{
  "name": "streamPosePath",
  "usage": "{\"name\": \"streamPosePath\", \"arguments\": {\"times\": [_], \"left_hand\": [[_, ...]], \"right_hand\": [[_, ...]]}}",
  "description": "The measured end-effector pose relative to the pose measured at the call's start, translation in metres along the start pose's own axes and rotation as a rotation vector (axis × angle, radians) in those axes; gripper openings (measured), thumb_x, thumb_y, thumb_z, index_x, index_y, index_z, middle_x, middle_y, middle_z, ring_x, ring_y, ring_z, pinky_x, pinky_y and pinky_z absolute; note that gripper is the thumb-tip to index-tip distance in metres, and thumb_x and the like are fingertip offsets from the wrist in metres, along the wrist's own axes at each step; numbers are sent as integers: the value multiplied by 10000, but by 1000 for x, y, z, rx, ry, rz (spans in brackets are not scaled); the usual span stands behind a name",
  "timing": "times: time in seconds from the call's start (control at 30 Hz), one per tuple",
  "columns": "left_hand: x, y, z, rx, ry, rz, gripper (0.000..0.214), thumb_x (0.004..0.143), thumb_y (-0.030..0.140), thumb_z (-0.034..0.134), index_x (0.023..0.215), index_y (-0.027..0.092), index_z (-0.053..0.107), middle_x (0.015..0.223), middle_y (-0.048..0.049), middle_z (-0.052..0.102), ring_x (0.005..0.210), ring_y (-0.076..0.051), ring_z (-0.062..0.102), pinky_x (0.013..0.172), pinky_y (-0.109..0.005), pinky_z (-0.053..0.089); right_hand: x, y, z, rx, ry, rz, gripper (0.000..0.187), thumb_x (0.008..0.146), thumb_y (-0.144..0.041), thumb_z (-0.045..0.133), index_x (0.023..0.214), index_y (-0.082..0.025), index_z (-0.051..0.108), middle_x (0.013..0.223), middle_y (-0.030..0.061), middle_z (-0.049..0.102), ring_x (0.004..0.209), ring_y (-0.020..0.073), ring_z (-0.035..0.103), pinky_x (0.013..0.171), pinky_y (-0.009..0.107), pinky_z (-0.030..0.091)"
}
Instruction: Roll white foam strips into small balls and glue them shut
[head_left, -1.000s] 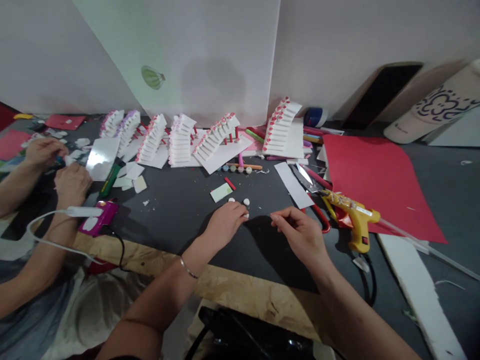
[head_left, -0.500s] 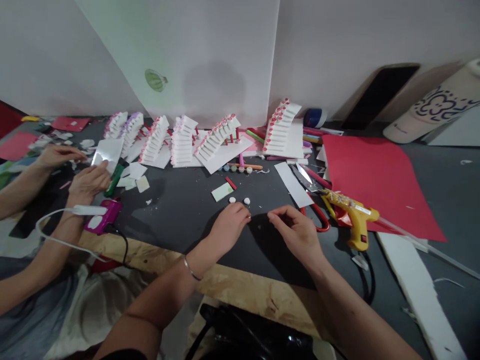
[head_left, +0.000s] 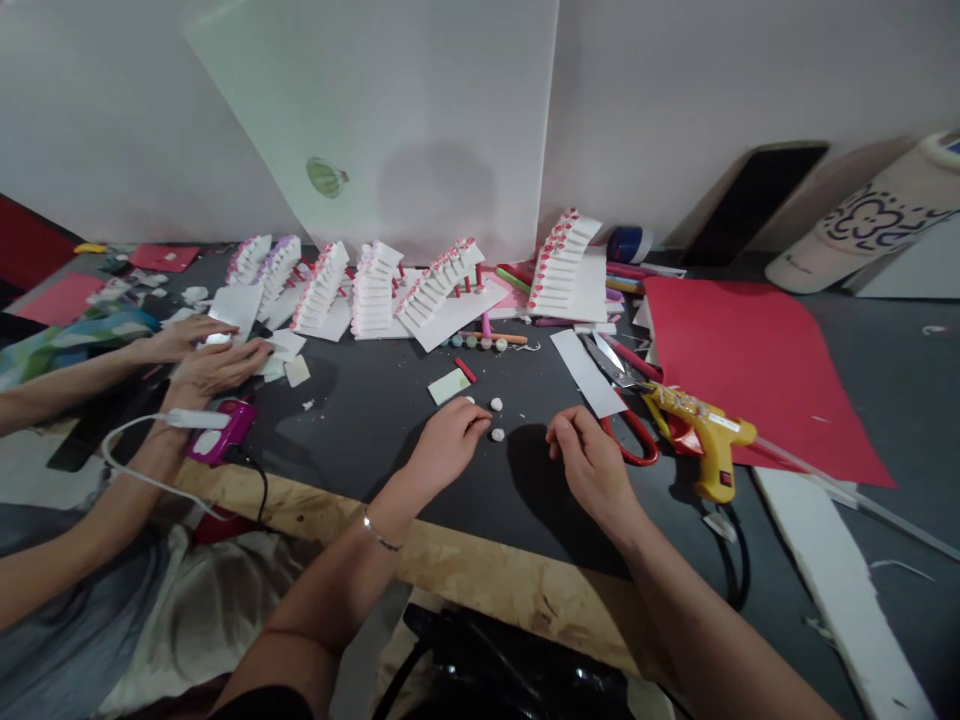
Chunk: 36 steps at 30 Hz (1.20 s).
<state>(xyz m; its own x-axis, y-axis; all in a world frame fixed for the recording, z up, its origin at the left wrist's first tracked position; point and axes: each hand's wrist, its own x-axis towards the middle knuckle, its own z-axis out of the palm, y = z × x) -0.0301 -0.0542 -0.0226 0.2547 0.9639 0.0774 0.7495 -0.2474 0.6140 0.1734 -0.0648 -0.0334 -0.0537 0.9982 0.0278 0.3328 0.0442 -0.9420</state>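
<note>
My left hand (head_left: pixel 448 445) rests on the dark table with its fingers curled; a small white foam ball (head_left: pixel 498 434) lies just off its fingertips, apart from them. Two more white balls (head_left: pixel 496 404) lie a little farther back. My right hand (head_left: pixel 590 462) sits to the right, fingers curled in a loose pinch; I cannot make out anything in them. Red-handled scissors (head_left: pixel 628 420) lie just beyond my right hand, and a yellow glue gun (head_left: pixel 709 438) stands to its right.
Several white paper stair models (head_left: pixel 375 288) stand along the back by a white board. A red paper sheet (head_left: pixel 757 360) lies right. Another person's hands (head_left: pixel 206 355) press on white paper pieces at left, by a pink device (head_left: pixel 223 432) with a white cable.
My left hand has let a white ball lie on the table in front of its fingertips. My right hand drew back slightly. The other person's hands moved onto the paper pieces.
</note>
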Motion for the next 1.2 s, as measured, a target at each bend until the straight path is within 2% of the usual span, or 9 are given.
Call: {"name": "streamPosePath", "arguments": {"times": [0.1,0.17,0.27,0.33,0.43,0.73,0.9,1.03,1.2], "left_hand": [[-1,-2,6,62,-25,34,81,852,254,663,868,176,653,851,-32,636,834,-180,615,769,-316,506],[-2,-3,11,100,-29,78,99,841,263,680,871,173,651,857,-39,640,862,-193,611,791,-330,503],[-3,-3,14,54,19,107,89,882,246,624,931,178,655,893,-44,648,870,-182,612,796,-325,507],[-3,0,13,-23,75,108,123,900,241,596,989,180,655,935,-51,648,863,-167,614,779,-310,514],[-4,6,12,-113,118,135,157,916,241,569,1037,186,653,977,-61,646,865,-157,616,761,-300,523],[-7,7,19,-24,147,221,177,943,256,524,1028,175,657,948,-66,647,887,-165,617,771,-316,532],[-9,13,24,74,187,281,202,966,218,462,1026,168,649,910,-65,631,865,-167,597,763,-322,529],[-11,18,23,25,225,250,168,942,205,508,1050,181,635,938,-61,628,915,-172,603,792,-321,526],[-11,20,21,-72,192,142,204,899,183,555,1096,205,604,1013,-62,634,878,-160,615,765,-308,532]], "right_hand": [[-1,-3,-1,-119,-24,-35,353,941,-451,400,667,-234,447,557,-39,468,515,121,435,530,255,346],[-2,-2,0,-157,-65,-54,344,931,-441,429,665,-230,484,574,-29,514,533,128,469,549,260,358],[-2,3,3,-105,-97,-53,238,920,-382,458,853,-217,616,805,28,683,698,161,615,662,276,448],[-2,6,5,-58,-100,-61,235,908,-344,475,997,-210,646,975,63,713,835,184,659,761,304,485],[-2,8,8,-30,-104,-90,246,900,-335,494,999,-215,684,996,73,723,894,202,667,825,339,499],[-7,7,11,69,-166,25,260,871,-372,530,976,-256,738,917,43,741,738,184,666,667,311,529],[-6,6,15,177,-157,126,253,832,-404,578,926,-222,727,863,41,738,635,157,640,609,290,523],[-2,2,13,285,-113,212,292,792,-449,623,899,-191,707,736,24,703,557,135,603,566,273,510],[-1,-4,11,364,-120,263,356,714,-503,696,875,-185,689,775,31,704,529,121,582,539,271,502]]}}
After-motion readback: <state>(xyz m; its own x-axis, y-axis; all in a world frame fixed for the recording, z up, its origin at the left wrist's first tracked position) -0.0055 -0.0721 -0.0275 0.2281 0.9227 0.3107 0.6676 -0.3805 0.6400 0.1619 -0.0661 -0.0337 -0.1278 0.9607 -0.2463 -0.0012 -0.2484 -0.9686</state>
